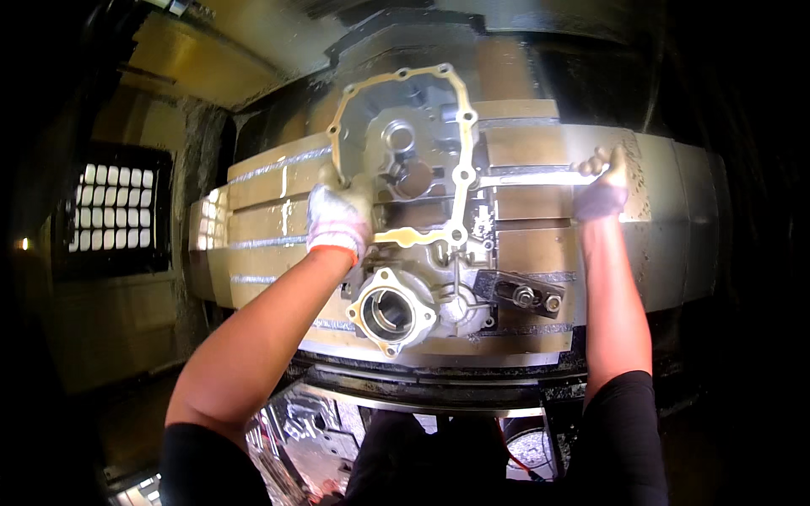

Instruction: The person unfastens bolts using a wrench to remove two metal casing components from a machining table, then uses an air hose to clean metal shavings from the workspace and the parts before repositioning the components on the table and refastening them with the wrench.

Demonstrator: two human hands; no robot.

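Note:
A grey cast metal housing [462, 198] with a pale machined rim and bolt holes lies in the middle of a slotted machine table. Its round flanged opening [388, 312] is at the near side. My left hand [340, 211], in a white glove with an orange cuff, is closed on the housing's left wall; some fingers are hidden. At the right, my gloved right hand [603, 185] is closed round the end of a long bright wrench [540, 178]. The wrench reaches left to the housing's right edge, where its head is too blurred to make out.
A dark clamp bar with nuts [527, 295] sits beside the housing at the near right. Slots run across the machine table [531, 240]. A grid-covered light or window [116, 207] is on the left wall. Metal parts [312, 422] lie below the table's front edge.

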